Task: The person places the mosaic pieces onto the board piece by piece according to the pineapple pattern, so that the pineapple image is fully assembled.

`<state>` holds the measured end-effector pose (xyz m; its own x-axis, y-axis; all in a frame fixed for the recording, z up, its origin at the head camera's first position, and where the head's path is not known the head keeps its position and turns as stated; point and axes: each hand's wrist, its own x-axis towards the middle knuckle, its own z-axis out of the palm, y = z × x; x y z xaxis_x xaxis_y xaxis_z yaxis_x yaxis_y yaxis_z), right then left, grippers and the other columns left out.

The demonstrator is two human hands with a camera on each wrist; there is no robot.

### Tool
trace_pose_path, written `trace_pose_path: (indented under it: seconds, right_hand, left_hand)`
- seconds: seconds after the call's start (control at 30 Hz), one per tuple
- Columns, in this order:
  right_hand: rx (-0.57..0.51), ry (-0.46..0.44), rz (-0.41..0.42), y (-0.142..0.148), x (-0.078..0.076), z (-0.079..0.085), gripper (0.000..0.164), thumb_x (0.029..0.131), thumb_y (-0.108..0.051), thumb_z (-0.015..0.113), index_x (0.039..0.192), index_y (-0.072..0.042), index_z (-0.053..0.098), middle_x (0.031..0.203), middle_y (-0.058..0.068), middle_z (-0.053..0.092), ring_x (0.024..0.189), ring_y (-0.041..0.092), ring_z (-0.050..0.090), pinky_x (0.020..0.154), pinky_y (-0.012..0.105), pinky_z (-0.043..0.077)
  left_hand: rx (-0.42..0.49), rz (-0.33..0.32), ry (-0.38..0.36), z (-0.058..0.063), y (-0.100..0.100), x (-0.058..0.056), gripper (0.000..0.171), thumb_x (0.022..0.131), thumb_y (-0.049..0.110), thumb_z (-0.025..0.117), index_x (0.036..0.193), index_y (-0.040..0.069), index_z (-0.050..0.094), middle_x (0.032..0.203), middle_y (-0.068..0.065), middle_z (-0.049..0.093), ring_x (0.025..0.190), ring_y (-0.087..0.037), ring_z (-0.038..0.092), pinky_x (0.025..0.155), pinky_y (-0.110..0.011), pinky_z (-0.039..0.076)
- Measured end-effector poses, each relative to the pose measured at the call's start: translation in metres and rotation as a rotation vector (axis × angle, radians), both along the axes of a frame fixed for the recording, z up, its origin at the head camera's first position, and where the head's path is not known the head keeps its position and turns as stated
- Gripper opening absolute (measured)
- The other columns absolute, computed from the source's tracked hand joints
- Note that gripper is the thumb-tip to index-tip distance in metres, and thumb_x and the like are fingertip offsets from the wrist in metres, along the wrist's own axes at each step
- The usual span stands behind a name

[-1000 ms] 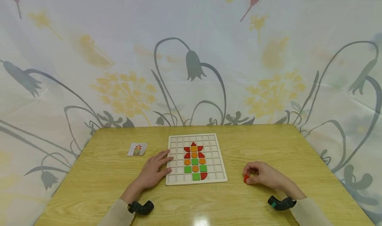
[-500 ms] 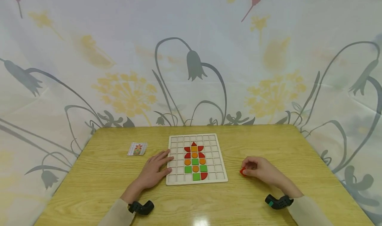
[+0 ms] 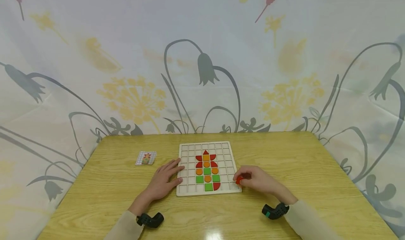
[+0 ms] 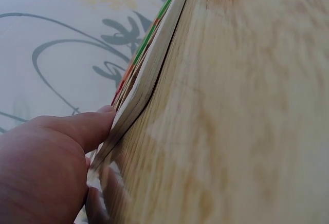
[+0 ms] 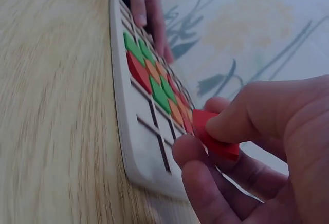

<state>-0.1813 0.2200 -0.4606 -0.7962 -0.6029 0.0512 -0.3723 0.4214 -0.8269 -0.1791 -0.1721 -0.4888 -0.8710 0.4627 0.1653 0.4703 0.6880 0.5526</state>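
A pale wooden grid board [image 3: 227, 162] lies on the table in the head view. Red, orange and green tiles form a figure down its middle, with a red quarter-round tile [image 3: 216, 186] at the lower right of the figure. My left hand [image 3: 162, 182] rests at the board's left edge with its fingers spread; in the left wrist view the thumb [image 4: 85, 129] touches the board's rim. Over the board's right edge, my right hand [image 3: 257, 179] pinches a red tile [image 5: 220, 137] between thumb and fingers. That tile shows a curved side in the right wrist view.
A small card [image 3: 146, 158] printed with a similar coloured figure on a grid lies left of the board. The wooden table [image 3: 202, 215] ends at the back against a flower-patterned cloth [image 3: 139, 57]. Both wrists wear black devices.
My right hand has carried the red tile leftwards from the table on the right to the board's right edge. The left hand and board have stayed in place.
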Motion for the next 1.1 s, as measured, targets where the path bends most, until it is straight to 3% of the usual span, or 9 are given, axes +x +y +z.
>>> trace_pose_path:
  seconds: [0.3, 0.67, 1.1]
  right_hand:
    - [-0.023, 0.029, 0.004, -0.045, -0.002, -0.003, 0.009, 0.091, -0.009, 0.072, 0.098, -0.013, 0.073, 0.092, 0.000, 0.067, 0.077, 0.012, 0.056, 0.067, 0.024, 0.048]
    - [-0.079, 0.108, -0.038, -0.097, -0.002, -0.013, 0.008, 0.092, -0.009, 0.071, 0.097, -0.014, 0.074, 0.093, -0.006, 0.069, 0.079, 0.009, 0.064, 0.072, 0.026, 0.054]
    - [-0.071, 0.147, -0.052, -0.117, 0.004, -0.013, 0.006, 0.092, -0.008, 0.073, 0.092, -0.015, 0.074, 0.090, -0.006, 0.068, 0.076, 0.006, 0.060, 0.067, 0.025, 0.052]
  left_hand:
    - [0.002, -0.005, 0.012, 0.000, 0.000, 0.000, 0.049, 0.100, 0.031, 0.060, 0.144, 0.011, 0.055, 0.160, -0.010, 0.031, 0.148, -0.036, 0.023, 0.112, -0.064, 0.019]
    - [0.003, -0.005, 0.031, 0.000, 0.001, 0.000, 0.048, 0.100, 0.030, 0.061, 0.144, 0.010, 0.055, 0.159, -0.011, 0.033, 0.147, -0.037, 0.025, 0.112, -0.065, 0.020]
    - [0.008, 0.000, 0.024, -0.003, -0.001, -0.001, 0.049, 0.100, 0.032, 0.060, 0.144, 0.012, 0.055, 0.160, -0.008, 0.032, 0.148, -0.034, 0.024, 0.112, -0.065, 0.019]
